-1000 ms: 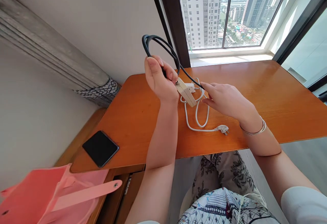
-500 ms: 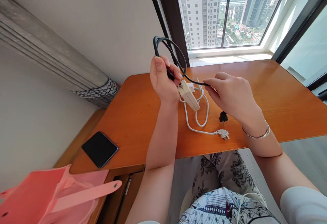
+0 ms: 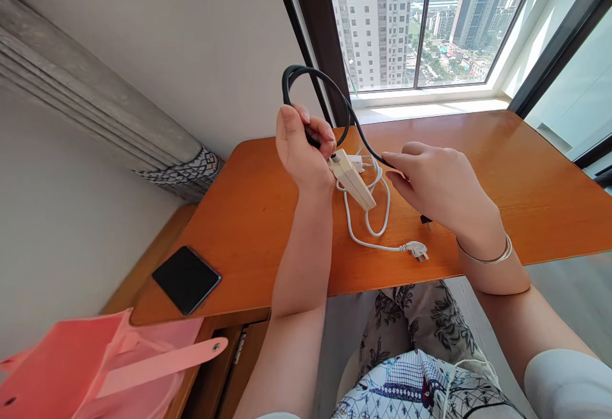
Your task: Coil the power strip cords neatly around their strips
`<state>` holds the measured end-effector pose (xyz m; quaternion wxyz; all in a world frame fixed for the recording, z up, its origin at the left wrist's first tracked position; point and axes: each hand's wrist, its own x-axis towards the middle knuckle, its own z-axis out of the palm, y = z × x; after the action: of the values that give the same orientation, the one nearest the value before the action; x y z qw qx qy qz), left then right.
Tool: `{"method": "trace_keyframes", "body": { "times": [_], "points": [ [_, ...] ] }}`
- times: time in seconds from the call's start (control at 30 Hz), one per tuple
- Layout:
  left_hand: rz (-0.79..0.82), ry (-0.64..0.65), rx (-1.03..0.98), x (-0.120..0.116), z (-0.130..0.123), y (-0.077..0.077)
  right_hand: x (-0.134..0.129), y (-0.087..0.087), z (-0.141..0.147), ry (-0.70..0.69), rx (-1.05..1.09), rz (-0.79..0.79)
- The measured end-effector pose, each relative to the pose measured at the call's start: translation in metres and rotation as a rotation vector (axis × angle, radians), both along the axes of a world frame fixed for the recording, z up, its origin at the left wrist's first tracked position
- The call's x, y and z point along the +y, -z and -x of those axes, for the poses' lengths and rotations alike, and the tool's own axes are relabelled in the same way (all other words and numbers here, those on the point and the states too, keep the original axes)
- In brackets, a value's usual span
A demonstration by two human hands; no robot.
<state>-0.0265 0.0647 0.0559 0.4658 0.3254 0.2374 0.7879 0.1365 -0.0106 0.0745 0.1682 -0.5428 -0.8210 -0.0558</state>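
My left hand (image 3: 306, 145) is closed around loops of a black power cord (image 3: 329, 81), raised above the desk. Just below its fingers, a cream power strip (image 3: 352, 180) hangs tilted at the cord's end. The fingers of my right hand (image 3: 430, 176) pinch another stretch of the same cord, which arches between both hands. Below the right palm a black plug (image 3: 425, 219) shows, mostly covered by the hand. On the desk behind and below the strip lies a coiled white cable (image 3: 388, 205) with a white plug (image 3: 417, 250) near the front edge.
A black phone (image 3: 186, 279) lies on the left of the brown wooden desk (image 3: 540, 196). Beside the desk's left front corner is a pink bag (image 3: 67, 355) with a strap. A window (image 3: 421, 36) and a tied grey curtain (image 3: 109, 100) are beyond.
The cord's loops above my left hand have drawn closer together. My right hand has shifted slightly right and down, and the black plug now shows less beneath it.
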Motion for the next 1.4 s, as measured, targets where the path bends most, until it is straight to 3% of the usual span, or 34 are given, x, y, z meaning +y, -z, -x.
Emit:
{"method": "trace_keyframes", "body": {
  "times": [0.13, 0.37, 0.53, 0.77, 0.9, 1.03, 1.17, 1.27, 1.4],
  "points": [
    [0.025, -0.025, 0.118, -0.005, -0.008, 0.005, -0.007, 0.004, 0.01, -0.041, -0.067, 0.022],
    [0.154, 0.159, 0.223, -0.024, -0.024, 0.015, -0.016, 0.004, 0.012, -0.073, 0.003, -0.046],
    [0.032, 0.226, 0.19, -0.024, -0.025, 0.022, -0.016, 0.004, 0.011, -0.089, 0.046, -0.049],
    [-0.166, 0.223, 0.339, -0.016, -0.022, 0.036, -0.015, 0.003, 0.013, -0.121, 0.17, 0.006],
    [-0.144, 0.242, 0.384, -0.011, -0.018, 0.04, -0.018, 0.002, 0.008, -0.153, 0.183, -0.048],
    [-0.32, 0.085, 0.622, -0.003, -0.015, 0.04, -0.02, 0.003, -0.004, -0.205, 0.183, -0.084],
    [-0.434, 0.04, 0.674, -0.003, -0.013, 0.035, -0.017, 0.003, -0.022, -0.126, 0.14, -0.074],
    [-0.393, 0.093, 0.634, -0.006, -0.012, 0.03, -0.013, -0.001, -0.034, -0.138, 0.159, -0.073],
    [-0.334, 0.269, 0.649, -0.009, -0.011, 0.024, -0.009, -0.008, -0.037, -0.246, 0.346, -0.065]
  ]
}}
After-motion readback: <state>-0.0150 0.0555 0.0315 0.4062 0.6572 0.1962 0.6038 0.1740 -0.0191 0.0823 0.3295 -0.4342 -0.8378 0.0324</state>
